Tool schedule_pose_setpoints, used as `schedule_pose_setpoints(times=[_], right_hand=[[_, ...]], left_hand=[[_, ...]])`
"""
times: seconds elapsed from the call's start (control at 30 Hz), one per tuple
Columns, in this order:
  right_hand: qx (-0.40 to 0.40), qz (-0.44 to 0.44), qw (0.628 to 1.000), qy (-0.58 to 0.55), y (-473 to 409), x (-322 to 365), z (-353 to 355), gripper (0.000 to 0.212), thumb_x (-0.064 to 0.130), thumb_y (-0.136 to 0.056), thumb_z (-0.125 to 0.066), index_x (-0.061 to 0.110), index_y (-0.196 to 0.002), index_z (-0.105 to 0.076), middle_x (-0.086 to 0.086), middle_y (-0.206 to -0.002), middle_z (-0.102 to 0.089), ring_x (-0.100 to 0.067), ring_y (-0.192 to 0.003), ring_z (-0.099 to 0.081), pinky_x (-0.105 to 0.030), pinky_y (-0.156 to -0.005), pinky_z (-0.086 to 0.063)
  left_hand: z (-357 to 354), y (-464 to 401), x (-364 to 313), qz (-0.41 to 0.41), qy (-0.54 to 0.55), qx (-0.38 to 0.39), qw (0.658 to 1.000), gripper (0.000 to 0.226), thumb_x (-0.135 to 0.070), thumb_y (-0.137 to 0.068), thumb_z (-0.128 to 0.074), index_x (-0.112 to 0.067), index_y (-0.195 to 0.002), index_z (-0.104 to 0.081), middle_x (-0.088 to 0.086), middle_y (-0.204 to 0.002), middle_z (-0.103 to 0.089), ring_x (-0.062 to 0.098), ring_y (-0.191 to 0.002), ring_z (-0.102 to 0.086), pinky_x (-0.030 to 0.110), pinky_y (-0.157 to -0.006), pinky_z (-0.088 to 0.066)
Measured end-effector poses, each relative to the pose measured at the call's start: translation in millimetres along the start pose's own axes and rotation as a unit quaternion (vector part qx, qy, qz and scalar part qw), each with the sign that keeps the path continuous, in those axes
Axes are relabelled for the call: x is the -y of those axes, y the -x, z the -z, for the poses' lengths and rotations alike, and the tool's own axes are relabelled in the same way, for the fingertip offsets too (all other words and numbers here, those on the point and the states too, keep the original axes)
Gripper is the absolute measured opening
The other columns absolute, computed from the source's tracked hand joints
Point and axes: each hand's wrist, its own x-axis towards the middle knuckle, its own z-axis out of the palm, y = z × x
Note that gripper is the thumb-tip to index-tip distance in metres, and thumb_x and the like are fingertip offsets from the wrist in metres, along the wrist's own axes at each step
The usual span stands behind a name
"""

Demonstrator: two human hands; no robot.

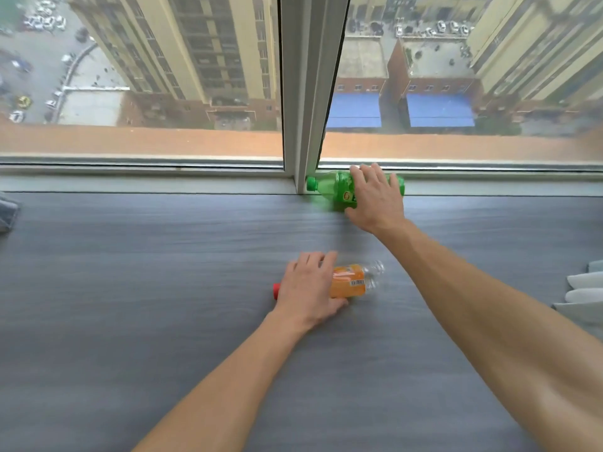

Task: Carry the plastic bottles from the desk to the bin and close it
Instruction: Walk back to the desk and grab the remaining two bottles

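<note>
Bottles are both on the grey desk, so carrying has hardly begun and the bin is nowhere in view. Nearest, the left hand wraps the clear bottle, orange-labelled and red-capped, lying on its side. Farther, by the window frame, the right hand covers the green bottle, its grip looking not yet closed.
</note>
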Motion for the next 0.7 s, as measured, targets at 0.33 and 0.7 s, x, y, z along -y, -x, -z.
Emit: schedule_pose_setpoints(times=[0.33,0.7], right_hand=[[0.006,-0.056,0.998,-0.026,8.2,-9.2,-21.2,0.056,0.034,-0.073,-0.071,0.016,-0.121,-0.048,-0.011,-0.114,-0.057,-0.035,-0.106,-0.059,-0.043,-0.083,-0.044],[0.09,-0.133,0.962,-0.223,184.5,-35.6,-30.2,0.05,0.051,-0.06,-0.068,0.025,-0.1,-0.053,0.001,-0.086,-0.065,-0.028,-0.079,-0.062,-0.035,-0.063,-0.049]], left_hand=[[-1.5,11.0,9.5,0.031,-0.003,-0.003,1.0,0.051,-0.048,-0.072,-0.065,-0.024,-0.116,-0.052,-0.001,-0.105,-0.062,0.027,-0.101,-0.061,0.039,-0.073,-0.05],[11.2,143.3,32.1,0.139,0.072,0.12,0.98,0.045,-0.045,-0.067,-0.059,-0.027,-0.104,-0.041,-0.005,-0.092,-0.062,0.028,-0.085,-0.062,0.038,-0.066,-0.051]])
